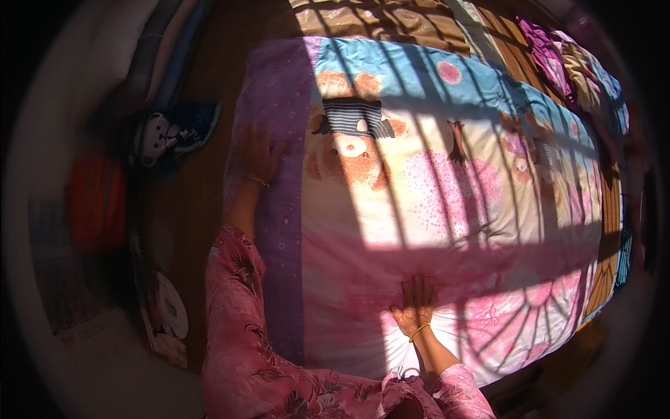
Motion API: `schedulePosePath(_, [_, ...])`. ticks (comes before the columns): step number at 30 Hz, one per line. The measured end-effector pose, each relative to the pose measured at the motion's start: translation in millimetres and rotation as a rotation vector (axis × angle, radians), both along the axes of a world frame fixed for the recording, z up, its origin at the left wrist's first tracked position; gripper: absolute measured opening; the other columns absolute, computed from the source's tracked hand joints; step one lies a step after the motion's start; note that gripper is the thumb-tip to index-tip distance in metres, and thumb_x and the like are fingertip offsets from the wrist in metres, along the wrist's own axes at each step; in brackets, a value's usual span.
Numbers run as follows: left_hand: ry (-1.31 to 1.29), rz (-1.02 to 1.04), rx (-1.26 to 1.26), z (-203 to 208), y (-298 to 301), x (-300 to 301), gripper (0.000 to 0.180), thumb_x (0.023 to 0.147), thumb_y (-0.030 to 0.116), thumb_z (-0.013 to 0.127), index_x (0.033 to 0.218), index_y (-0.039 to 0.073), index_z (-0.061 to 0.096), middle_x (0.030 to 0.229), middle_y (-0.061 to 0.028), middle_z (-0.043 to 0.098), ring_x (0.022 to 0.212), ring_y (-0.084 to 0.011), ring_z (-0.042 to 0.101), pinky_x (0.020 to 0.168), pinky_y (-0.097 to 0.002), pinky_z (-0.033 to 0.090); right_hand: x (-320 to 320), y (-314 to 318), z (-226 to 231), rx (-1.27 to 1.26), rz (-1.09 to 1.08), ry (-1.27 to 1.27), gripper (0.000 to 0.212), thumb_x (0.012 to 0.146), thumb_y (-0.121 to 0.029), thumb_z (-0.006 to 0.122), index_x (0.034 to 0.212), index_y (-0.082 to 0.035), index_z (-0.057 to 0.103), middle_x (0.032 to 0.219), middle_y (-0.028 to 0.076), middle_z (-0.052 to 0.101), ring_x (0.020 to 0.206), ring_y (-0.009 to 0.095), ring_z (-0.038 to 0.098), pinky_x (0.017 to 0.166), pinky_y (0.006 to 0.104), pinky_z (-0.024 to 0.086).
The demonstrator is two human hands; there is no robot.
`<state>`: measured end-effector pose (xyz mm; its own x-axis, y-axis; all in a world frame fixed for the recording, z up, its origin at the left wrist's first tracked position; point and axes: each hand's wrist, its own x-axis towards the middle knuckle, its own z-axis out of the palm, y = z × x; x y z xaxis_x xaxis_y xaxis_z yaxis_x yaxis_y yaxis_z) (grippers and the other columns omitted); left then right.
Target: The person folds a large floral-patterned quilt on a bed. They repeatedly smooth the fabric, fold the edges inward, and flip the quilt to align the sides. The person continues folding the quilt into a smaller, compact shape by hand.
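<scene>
A wide cloth like a bed sheet or quilt cover (433,223) lies spread out before me, printed with teddy bears and pink dotted rounds, with a purple band (279,230) along its left side. Flat on the purple band rests my left hand (261,155), fingers spread and in shade. My right hand (417,305) presses palm-down on the pink near part, its fingers stretched away from me. Neither hand grips anything. Loose pink patterned sleeves cover my arms. Small creases show in the cloth around its middle.
Brown wooden boards (606,272) show along the right edge. Crumpled purple and beige clothes (551,63) lie at the far right. A dark blue cloth with a bear (174,133) and a red thing (96,202) are at the left. Bar-shaped shadows cross the cloth.
</scene>
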<state>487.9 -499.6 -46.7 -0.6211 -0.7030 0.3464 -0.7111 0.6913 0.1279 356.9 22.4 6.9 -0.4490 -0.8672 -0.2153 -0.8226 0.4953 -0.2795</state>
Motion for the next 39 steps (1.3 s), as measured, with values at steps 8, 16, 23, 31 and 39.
schedulePosePath(8, [-0.270,0.292,0.004,-43.6,-123.2,3.9,0.054,0.083,0.053,0.052,0.128,0.023,0.050,0.141,-0.0087,0.036,0.133,-0.0322,0.026,0.107,-0.0522,0.019,-3.0,-13.3,6.6,-0.004,0.051,-0.086,0.067,0.065,-0.052,0.063,0.115,-0.007,0.053,0.127,0.020,0.041,0.122,0.043,0.032,0.099,0.0616,0.020])
schedulePosePath(16, [-0.236,-0.282,-0.221,-3.2,-67.4,-48.9,0.044,0.088,0.035,0.050,0.127,0.014,0.051,0.131,-0.0079,0.047,0.122,-0.0303,0.041,0.103,-0.0464,0.030,-9.6,4.2,-3.3,-0.038,0.030,-0.143,0.063,0.063,-0.047,0.067,0.113,-0.011,0.056,0.125,0.017,0.045,0.118,0.039,0.038,0.097,0.0562,0.029])
schedulePosePath(23, [-0.550,0.238,-0.235,5.5,-227.7,-7.5,0.047,0.088,0.031,0.049,0.132,0.014,0.046,0.131,-0.0176,0.048,0.120,-0.0334,0.045,0.103,-0.0434,0.030,-18.2,-27.0,11.1,-0.083,0.094,-0.211,0.067,0.067,-0.047,0.066,0.124,-0.014,0.053,0.135,0.012,0.040,0.127,0.033,0.033,0.104,0.0533,0.024])
schedulePosePath(31, [-0.206,-0.975,0.036,66.0,205.1,-148.8,0.060,0.080,0.049,0.056,0.131,0.019,0.045,0.138,-0.0140,0.039,0.130,-0.0410,0.027,0.103,-0.0617,0.016,-23.9,0.5,22.1,-0.094,0.072,-0.208,0.068,0.068,-0.045,0.067,0.124,-0.011,0.051,0.137,0.013,0.039,0.129,0.034,0.031,0.105,0.0540,0.024])
schedulePosePath(39, [-0.522,-0.129,0.046,-24.8,114.7,-179.7,0.076,0.083,0.060,0.050,0.146,0.033,0.017,0.150,-0.0149,0.018,0.137,-0.0381,0.017,0.109,-0.0508,0.017,-13.2,18.6,-8.0,-0.307,0.035,-0.150,0.071,0.070,-0.046,0.067,0.127,-0.008,0.048,0.137,0.015,0.038,0.131,0.034,0.031,0.108,0.0561,0.020])
